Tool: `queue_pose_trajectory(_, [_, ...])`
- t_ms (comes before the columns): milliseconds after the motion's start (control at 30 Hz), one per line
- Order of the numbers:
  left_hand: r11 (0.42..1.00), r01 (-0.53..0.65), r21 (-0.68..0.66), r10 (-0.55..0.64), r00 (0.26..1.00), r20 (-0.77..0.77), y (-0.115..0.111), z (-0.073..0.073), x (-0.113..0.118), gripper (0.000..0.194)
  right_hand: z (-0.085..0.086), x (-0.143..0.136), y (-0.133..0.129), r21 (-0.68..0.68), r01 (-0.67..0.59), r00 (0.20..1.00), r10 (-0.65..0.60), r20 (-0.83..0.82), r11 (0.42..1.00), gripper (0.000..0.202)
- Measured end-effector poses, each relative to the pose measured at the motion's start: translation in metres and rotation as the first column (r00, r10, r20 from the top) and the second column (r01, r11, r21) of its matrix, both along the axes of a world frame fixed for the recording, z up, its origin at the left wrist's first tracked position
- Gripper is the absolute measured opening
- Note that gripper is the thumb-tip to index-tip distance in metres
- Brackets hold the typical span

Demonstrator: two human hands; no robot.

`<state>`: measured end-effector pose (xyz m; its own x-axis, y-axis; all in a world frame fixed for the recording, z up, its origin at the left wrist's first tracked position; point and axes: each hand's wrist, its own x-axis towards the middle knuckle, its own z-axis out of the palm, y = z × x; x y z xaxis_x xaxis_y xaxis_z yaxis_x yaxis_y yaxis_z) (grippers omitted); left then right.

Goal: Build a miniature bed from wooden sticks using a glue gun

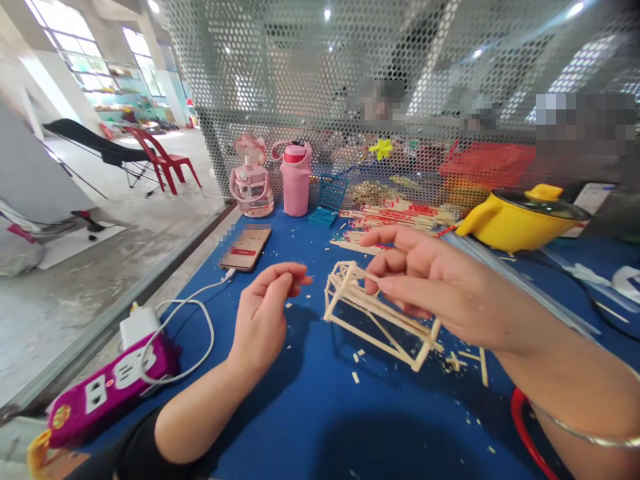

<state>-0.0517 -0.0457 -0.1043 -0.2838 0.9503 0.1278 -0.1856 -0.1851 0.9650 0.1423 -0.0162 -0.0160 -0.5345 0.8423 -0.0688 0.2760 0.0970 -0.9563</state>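
Note:
On the blue tabletop stands a small open frame of thin pale wooden sticks, joined at the corners. My right hand is over its far right side, thumb and fingers closed around the end of a short wooden stick. Whether that stick is joined to the frame I cannot tell. Left of the frame and apart from it is my left hand, its thumb and forefinger pinched together. Anything between those fingertips is too small to make out.
Behind lie many red-tipped sticks. A pink bottle, a clear pink bottle and a phone are farther left. A purple power strip is near left, a yellow pot at right. Stick scraps lie nearby.

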Motion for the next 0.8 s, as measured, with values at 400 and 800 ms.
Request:
queue_pose_trajectory(400, [0.994, 0.072, 0.085, -0.049, 0.967, -0.250, -0.011, 0.014, 0.038, 0.039, -0.036, 0.026, -0.045, 0.126, 0.454, 0.825, -0.363, -0.434, 0.882, 0.028])
queue_pose_trajectory(800, [0.934, 0.347, 0.081, -0.337, 0.934, -0.120, -0.042, 0.013, 0.078, 0.049, -0.062, 0.022, -0.074, 0.156, 0.447, 0.781, -0.299, -0.548, 0.881, 0.041])
